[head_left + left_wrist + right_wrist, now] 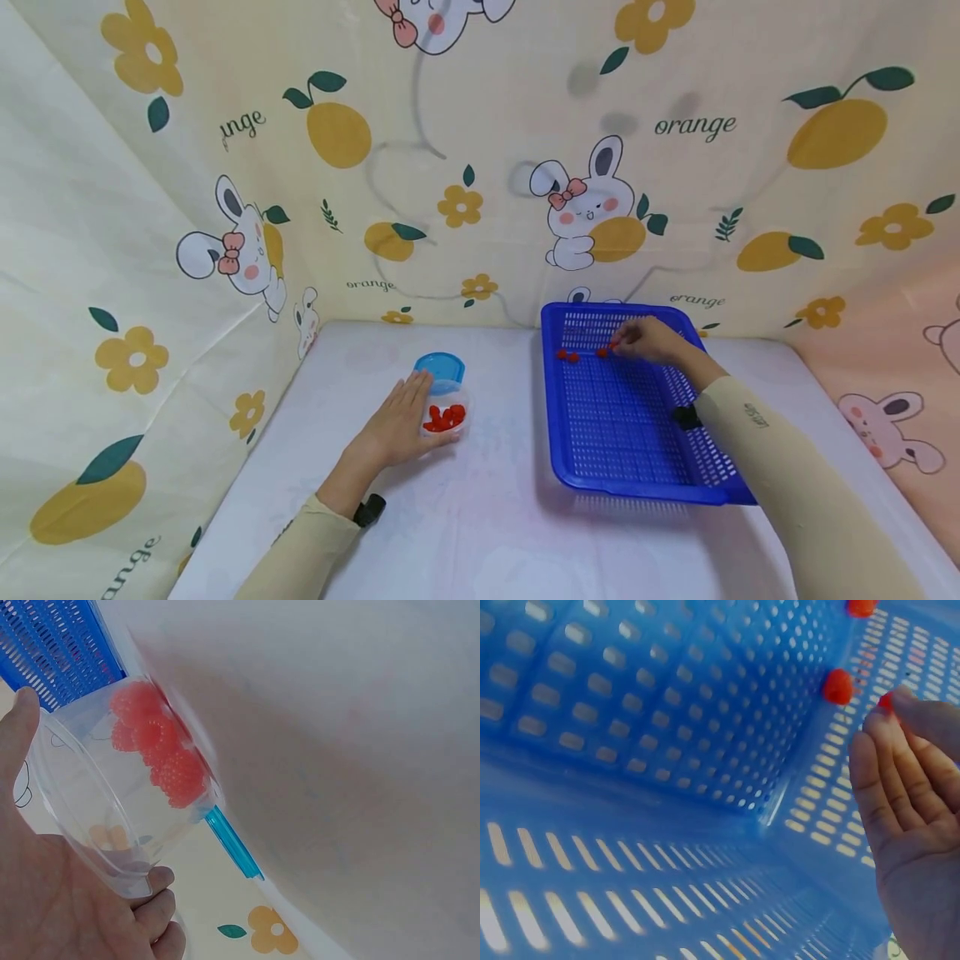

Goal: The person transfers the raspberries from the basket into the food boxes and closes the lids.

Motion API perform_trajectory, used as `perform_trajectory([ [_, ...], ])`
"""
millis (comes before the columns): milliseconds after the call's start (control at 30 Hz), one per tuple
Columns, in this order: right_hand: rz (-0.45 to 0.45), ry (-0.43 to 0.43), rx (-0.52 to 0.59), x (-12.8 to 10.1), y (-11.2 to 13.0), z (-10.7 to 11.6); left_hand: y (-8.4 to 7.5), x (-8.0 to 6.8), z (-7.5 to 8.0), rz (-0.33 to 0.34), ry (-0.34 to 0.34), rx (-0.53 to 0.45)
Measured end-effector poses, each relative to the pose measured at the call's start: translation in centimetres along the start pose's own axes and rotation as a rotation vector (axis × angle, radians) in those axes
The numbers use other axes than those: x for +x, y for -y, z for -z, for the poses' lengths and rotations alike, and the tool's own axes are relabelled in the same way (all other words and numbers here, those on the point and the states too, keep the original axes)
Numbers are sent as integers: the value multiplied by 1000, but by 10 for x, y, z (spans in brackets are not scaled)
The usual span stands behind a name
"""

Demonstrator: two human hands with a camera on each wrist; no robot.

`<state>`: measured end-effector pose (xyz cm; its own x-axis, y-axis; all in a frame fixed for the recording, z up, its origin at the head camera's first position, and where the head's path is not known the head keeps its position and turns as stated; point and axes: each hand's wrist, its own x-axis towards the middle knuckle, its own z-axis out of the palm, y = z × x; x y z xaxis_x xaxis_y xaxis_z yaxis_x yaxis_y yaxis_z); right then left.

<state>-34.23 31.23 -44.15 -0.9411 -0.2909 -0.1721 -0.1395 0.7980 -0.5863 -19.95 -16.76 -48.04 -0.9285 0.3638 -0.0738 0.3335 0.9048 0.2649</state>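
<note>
My left hand [401, 423] grips a clear plastic tub [86, 761], its thumb and fingers on opposite sides of the rim. Several red raspberries [178, 776] lie inside the tub. A blue lid [441, 367] extends from the tub's far side. Over the far part of a blue plastic basket [557, 433], my right hand [651, 340] pinches a small raspberry [886, 701] between thumb and fingertips. The fingers partly hide that berry. Other raspberries [573, 357] lie in the basket along its far wall, just left of the right hand.
The basket has perforated walls and stands on the right of a white table [495, 533]. Behind the table hangs a cream cloth [495, 125] printed with rabbits, flowers and oranges. White table surface lies between tub and basket.
</note>
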Motion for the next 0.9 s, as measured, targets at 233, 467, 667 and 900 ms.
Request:
perform_trajectory([
  [233,35,-6,64,-7,15,-2,0,1,1,0,2,1],
  [467,134,14,109,-12,33,-4,-2,1,2,-9,-9,-1],
  [667,201,11,149,-15,54,-6,-2,1,2,-15,-22,-5],
  [900,281,40,199,-20,77,-15,-1,1,0,-12,-14,-2],
])
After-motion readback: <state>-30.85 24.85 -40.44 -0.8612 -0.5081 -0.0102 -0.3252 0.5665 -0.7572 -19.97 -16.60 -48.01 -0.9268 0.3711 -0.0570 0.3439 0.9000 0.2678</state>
